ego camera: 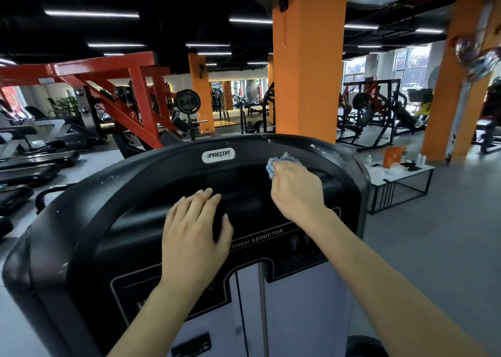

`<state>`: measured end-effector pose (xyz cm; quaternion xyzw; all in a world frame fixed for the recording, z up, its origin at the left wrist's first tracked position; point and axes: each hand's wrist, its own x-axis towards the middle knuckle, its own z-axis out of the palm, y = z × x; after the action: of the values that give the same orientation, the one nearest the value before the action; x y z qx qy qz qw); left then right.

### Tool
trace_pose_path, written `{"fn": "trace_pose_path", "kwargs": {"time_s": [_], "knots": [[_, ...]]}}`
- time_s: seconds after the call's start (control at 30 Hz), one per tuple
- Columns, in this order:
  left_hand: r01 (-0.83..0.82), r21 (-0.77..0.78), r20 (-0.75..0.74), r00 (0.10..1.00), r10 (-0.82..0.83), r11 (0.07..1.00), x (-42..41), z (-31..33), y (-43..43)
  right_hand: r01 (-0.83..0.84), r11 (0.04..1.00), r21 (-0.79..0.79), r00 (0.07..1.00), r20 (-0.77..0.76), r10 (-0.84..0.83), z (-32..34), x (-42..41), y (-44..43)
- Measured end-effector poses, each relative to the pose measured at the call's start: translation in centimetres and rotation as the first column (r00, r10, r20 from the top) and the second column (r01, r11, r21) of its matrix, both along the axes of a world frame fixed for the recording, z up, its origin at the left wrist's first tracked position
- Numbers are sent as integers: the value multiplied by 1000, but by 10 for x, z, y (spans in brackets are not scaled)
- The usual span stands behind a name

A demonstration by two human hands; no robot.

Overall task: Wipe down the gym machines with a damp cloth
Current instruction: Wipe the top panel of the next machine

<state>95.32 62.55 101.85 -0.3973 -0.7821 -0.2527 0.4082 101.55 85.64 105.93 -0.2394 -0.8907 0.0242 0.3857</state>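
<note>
The thigh-abductor machine (67,234) fills the near middle of the view. Its curved black top cover arches from lower left to right, above a pale panel with a cable and rod running down. Beyond it stands an orange pillar (306,72). A red steel frame (122,96) is far left, with treadmills (32,150) further left. A low white desk (401,175) holding bottles and small clutter sits to the right.

The left hand (195,234) lies flat on the recessed ledge of the cover, fingers straight and close together and thumb spread. It grips nothing and looks to be steadying the person. The right hand (295,188) is curled round a bunched blue cloth (276,161) and presses it into the recess on the upper right, just right of the maker's badge (218,155).

The step in hand looks like wiping the top cover, and it seems only partly done. Pale scuffs or marks (325,150) show along the far right rim, and specks dot the left shoulder. The next move probably calls for sweeping the cloth with firm pressure out over that right rim. After that it would go back across the badge to the left side, with the left hand lifted clear of the ledge.
</note>
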Motion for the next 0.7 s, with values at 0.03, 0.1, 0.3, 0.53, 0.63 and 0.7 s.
{"fn": "trace_pose_path", "kwargs": {"time_s": [0.03, 0.1, 0.3, 0.53, 0.63, 0.7], "knots": [[-3, 1, 1, 1000, 3, 1000, 1, 0, 0, 22, 999, 24, 1000, -4, -22, 0, -3, -4], [-9, 8, 6, 1000, 9, 1000, 1, 0, 2, -19, 999, 37, 1000, 13, 19, 10, -11, -17], [-8, 35, -11, 1000, 9, 999, 6, 11, 32, -292, 956, 38, 947, 152, 283, 27, -27, -23], [39, 26, -30, 999, -38, 999, 25, -1, 88, -310, 951, 3, 949, 63, 309, 14, 27, 36], [4, 76, -45, 999, -1, 997, 28, -5, 97, -354, 935, 17, 935, -9, 354, -1, 49, 55], [-2, 83, -55, 998, 7, 997, 29, -7, 99, -351, 935, 48, 934, -54, 353, -13, 57, 63]]}}
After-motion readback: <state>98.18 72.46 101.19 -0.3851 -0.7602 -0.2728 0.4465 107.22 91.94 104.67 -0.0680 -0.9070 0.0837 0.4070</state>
